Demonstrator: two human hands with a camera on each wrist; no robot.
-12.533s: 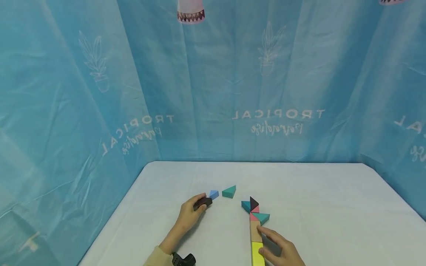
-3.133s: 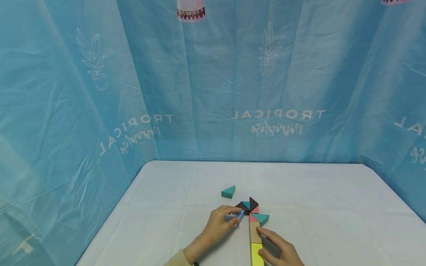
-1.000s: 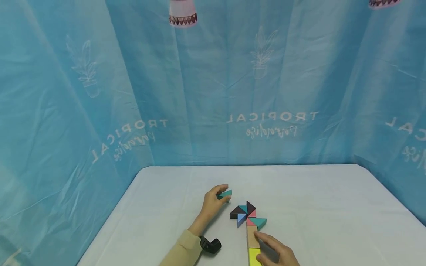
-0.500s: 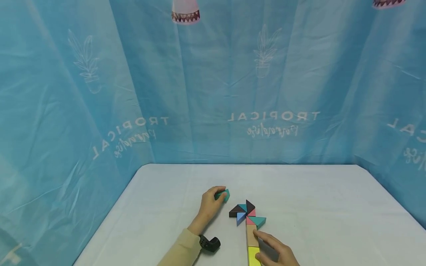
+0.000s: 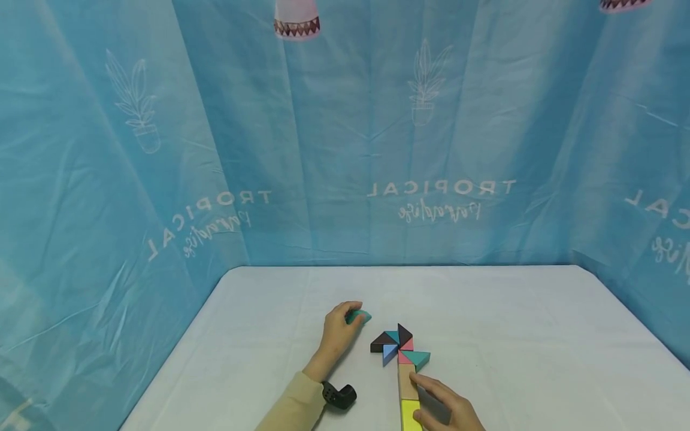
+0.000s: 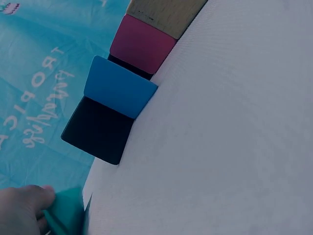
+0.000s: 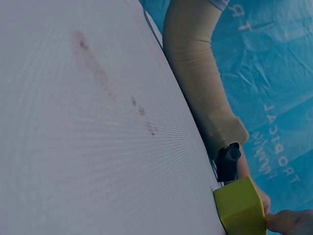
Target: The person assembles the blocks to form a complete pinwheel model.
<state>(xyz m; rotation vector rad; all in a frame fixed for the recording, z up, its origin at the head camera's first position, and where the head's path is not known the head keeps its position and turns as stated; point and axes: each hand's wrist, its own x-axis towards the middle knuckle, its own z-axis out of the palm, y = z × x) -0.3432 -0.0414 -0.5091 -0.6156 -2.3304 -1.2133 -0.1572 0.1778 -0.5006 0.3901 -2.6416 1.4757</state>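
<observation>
My left hand (image 5: 336,328) pinches a teal triangular block (image 5: 359,316) between thumb and fingers, behind and left of a pinwheel-like row of blocks. In the left wrist view the held block is partly hidden by the hand. The pinwheel has two black blocks, one a triangle (image 5: 404,336), a teal-blue piece (image 5: 393,337), a light blue triangle (image 5: 389,354), pink triangles (image 5: 408,345) and a teal triangle (image 5: 419,359). A wooden block (image 5: 408,383) and a yellow block (image 5: 411,414) form its stem. Fingertips of my right hand (image 5: 454,407) touch the stem's right side.
The blocks lie on a white-covered table (image 5: 517,335). A blue printed curtain (image 5: 345,149) hangs behind it and along the sides. A black device (image 5: 339,396) is strapped on the left wrist. Reddish stains (image 7: 142,111) mark the cloth.
The black and light blue blocks have joined the pinwheel's left side. My left hand has since taken the teal triangle and turned it within its fingers. The right hand has stayed at the stem.
</observation>
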